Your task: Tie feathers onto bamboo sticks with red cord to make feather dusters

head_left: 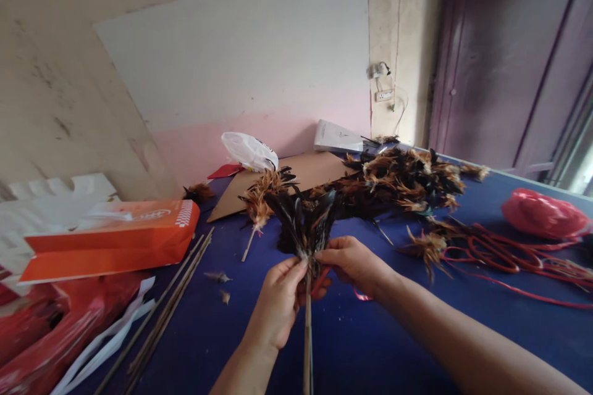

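Observation:
My left hand is closed around a thin wooden stick just below a fan of dark feathers bound to its top. My right hand pinches the base of the feather bunch from the right side, with a red string running under its fingers. Both hands meet over the blue table.
A heap of black and orange feathers lies behind the hands. Red cord and a red plastic bag sit to the right. An orange paper bag, several thin sticks, cardboard and a white plastic bag lie to the left and back.

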{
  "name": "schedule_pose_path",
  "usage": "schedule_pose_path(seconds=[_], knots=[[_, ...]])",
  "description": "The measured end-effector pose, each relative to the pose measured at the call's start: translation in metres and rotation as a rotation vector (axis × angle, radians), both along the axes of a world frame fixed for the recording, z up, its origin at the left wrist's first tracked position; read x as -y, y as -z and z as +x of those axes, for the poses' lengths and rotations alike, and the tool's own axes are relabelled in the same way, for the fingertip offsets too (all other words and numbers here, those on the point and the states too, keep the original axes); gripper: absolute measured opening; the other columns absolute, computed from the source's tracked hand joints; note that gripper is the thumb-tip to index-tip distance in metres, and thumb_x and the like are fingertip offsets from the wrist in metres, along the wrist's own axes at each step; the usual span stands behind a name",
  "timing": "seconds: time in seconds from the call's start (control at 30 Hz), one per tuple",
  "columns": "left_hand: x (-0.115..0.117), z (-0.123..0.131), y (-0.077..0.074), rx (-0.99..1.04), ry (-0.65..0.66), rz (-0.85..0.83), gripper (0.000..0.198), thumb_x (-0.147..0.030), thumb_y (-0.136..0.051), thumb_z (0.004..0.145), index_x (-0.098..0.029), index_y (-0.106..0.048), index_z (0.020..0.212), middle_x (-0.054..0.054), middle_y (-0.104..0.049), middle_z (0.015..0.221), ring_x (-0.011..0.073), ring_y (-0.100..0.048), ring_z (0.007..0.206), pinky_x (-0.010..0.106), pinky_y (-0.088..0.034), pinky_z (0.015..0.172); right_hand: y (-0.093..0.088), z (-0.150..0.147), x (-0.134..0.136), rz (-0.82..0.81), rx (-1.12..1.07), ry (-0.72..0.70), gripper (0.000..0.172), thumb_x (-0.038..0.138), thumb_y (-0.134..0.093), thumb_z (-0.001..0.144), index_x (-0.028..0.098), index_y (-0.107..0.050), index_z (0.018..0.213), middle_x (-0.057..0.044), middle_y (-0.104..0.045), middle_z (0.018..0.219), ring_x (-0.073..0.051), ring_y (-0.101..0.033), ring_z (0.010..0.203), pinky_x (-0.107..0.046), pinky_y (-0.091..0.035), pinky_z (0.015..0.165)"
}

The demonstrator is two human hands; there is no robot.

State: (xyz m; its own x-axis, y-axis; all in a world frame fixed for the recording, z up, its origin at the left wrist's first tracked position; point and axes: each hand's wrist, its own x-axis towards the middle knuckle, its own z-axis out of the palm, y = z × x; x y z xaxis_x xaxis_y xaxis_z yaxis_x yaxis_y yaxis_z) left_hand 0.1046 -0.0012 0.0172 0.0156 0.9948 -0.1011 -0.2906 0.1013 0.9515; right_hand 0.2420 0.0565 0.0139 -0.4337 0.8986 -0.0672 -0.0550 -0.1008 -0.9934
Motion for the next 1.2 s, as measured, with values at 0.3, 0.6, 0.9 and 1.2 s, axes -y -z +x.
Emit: schedule_pose_path(seconds=[0.3, 0.6, 0.9, 1.2], knots=[[0.0, 0.0, -0.001, 0.068, -0.007, -0.014, 0.023, -0.024, -0.063, 0.073, -0.012, -0.062, 0.093, 0.011, -0.07, 0.081, 0.0203, -0.067, 0.069, 0.028, -0.053, 0.058, 0.003, -0.001, 0.0, -0.103, -0.072, -0.012, 0.024, 0.033, -0.064, 0.063, 0.014, -0.05, 0.062, 0.006, -0.047, 0.044, -0.001, -0.022, 0.032, -0.02, -0.009, 0.035], [0.0, 0.0, 0.0, -0.044, -0.039, 0.028, 0.028, -0.029, -0.062, 0.074, -0.013, -0.06, 0.097, 0.008, -0.069, 0.077, 0.016, -0.064, 0.062, 0.024, -0.051, 0.056, 0.005, -0.004, 0.0, -0.05, -0.064, 0.003, 0.027, 0.038, -0.064, 0.064, 0.016, -0.048, 0.061, 0.007, -0.044, 0.043, -0.001, -0.02, 0.032, -0.021, -0.009, 0.035], [0.002, 0.007, 0.003, -0.391, -0.089, 0.183, 0.03, -0.037, -0.054, 0.077, -0.013, -0.062, 0.095, 0.004, -0.064, 0.066, 0.0147, -0.056, 0.049, 0.023, -0.044, 0.041, -0.005, -0.005, 0.007, 0.125, 0.152, 0.116, 0.02, 0.027, -0.06, 0.068, 0.015, -0.052, 0.054, 0.005, -0.047, 0.043, -0.003, -0.028, 0.037, -0.02, -0.018, 0.038], [0.001, 0.009, 0.007, -0.417, -0.137, 0.204, 0.036, -0.048, -0.053, 0.075, -0.014, -0.062, 0.077, 0.0, -0.054, 0.053, 0.0109, -0.047, 0.036, 0.021, -0.038, 0.035, -0.004, -0.008, 0.009, 0.156, 0.16, 0.126, 0.023, 0.029, -0.061, 0.067, 0.015, -0.054, 0.051, 0.004, -0.049, 0.044, -0.006, -0.035, 0.042, -0.02, -0.025, 0.042]])
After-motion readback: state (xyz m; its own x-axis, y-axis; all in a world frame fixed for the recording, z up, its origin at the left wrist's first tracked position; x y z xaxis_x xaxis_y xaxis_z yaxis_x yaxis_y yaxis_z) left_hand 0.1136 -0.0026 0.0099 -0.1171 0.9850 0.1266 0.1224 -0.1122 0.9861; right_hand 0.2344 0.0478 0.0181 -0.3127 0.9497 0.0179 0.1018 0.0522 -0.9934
